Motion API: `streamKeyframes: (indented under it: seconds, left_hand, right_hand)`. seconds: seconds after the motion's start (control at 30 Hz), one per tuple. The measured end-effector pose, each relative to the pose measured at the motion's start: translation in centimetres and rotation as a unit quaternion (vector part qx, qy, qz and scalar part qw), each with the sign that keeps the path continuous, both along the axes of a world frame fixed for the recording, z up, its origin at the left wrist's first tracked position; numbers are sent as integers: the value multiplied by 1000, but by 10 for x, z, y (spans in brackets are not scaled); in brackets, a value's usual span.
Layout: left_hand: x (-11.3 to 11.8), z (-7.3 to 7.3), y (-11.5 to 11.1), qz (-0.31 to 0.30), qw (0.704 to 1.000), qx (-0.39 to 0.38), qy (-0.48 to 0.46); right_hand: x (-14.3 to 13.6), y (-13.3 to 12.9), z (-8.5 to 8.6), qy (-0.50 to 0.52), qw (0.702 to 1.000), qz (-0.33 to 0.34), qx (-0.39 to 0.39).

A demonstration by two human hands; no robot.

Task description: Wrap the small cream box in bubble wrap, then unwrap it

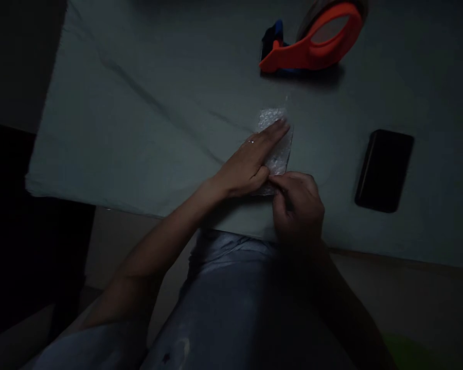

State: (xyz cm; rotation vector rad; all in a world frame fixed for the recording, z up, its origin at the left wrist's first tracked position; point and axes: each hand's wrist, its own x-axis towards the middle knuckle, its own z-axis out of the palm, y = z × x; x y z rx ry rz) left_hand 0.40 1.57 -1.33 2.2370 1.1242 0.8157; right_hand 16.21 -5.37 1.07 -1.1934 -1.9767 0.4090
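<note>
A small piece of bubble wrap lies on the cloth-covered table near its front edge, perhaps folded around something I cannot see. My left hand rests across it with fingers stretched out, pressing it down, and a ring shows on one finger. Close by the left thumb, my right hand is closed, its thumb and index finger pinching the lower right edge of the bubble wrap. Shadow and fingers hide part of that edge.
An orange tape dispenser with a roll of tape stands at the back of the table. To the right lies a black rectangular object, like a phone or case. The room is dim.
</note>
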Motion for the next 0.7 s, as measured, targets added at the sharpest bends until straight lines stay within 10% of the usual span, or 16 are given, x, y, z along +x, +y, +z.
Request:
streamKeyframes:
  seconds: [0.4, 0.57, 0.7]
  left_hand:
    - [-16, -32, -1, 63, 997, -24, -43]
    - [-13, -7, -12, 136, 989, 16, -64]
    - [-11, 15, -35, 48, 994, 92, -35]
  right_hand:
    - [-3, 4, 3, -16, 1000, 8, 3]
    - [-2, 6, 3, -31, 999, 11, 1]
    - [1, 3, 0, -32, 999, 11, 4]
